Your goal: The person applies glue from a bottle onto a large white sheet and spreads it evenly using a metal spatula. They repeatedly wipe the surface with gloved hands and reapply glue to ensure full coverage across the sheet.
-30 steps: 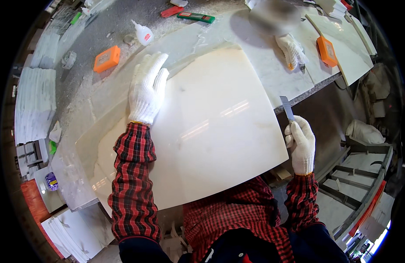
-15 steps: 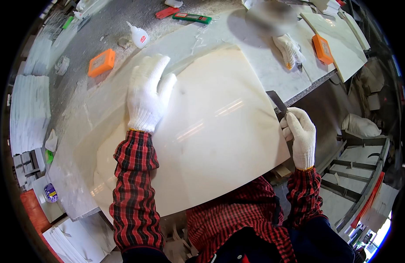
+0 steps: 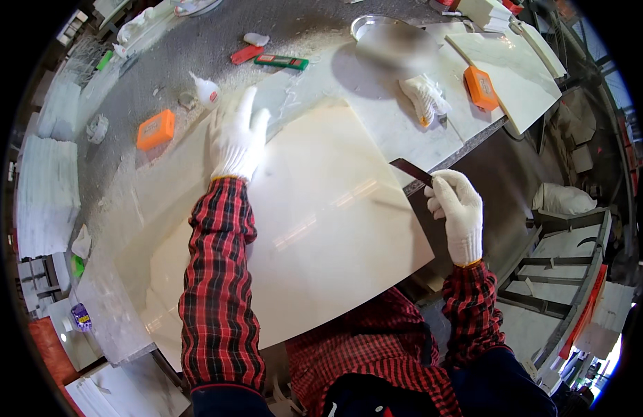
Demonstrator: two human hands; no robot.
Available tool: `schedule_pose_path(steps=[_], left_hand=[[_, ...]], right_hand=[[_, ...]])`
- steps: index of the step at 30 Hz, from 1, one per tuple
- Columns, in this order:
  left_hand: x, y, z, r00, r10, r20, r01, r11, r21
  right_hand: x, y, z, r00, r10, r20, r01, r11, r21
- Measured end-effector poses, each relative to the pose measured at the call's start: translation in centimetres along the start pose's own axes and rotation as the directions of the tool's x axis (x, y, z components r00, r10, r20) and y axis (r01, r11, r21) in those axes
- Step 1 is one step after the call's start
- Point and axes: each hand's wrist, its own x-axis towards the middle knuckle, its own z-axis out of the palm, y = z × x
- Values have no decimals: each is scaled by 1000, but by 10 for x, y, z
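lying across the near middle of the table [image 3: 196, 45], its near edge jutting toward the person's lap, the polished pale stone slab [image 3: 321, 222] looks heavy, stiff and brittle, its glossy face likely slippery under knit gloves; it would best be taken by two opposite edges, well away from its corners. the gloved left hand [image 3: 237, 139] rests at its far left edge, thumb spread wide from the other fingers, gripping nothing. the gloved right hand [image 3: 457, 207], off the right edge, has its fingers pinched narrow on a thin dark blade [image 3: 413, 172], light and stiff by its look and safest held at that end; whether its tip touches the slab i cannot tell. around them, the table is grey and dusty at far left, with a metal frame [image 3: 537, 302] on the right, stacked pale slabs [image 3: 49, 201] on the left, a spare glove [image 3: 422, 97] at far right, two orange boxes [image 3: 155, 130] and a small white bottle [image 3: 206, 90].
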Motion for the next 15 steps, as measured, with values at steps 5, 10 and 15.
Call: schedule_pose_path(steps=[5, 10, 15], left_hand=[[0, 7, -11, 995, -97, 20, 100, 972, -215], [2, 12, -11, 978, -196, 71, 209, 927, -312], [5, 6, -4, 982, -188, 17, 182, 924, -337]], right_hand=[[53, -19, -27, 990, -138, 14, 139, 986, -94], [129, -48, -18, 941, -337, 16, 325, 893, -309], [200, -75, 13, 796, -603, 56, 551, 682, -480]])
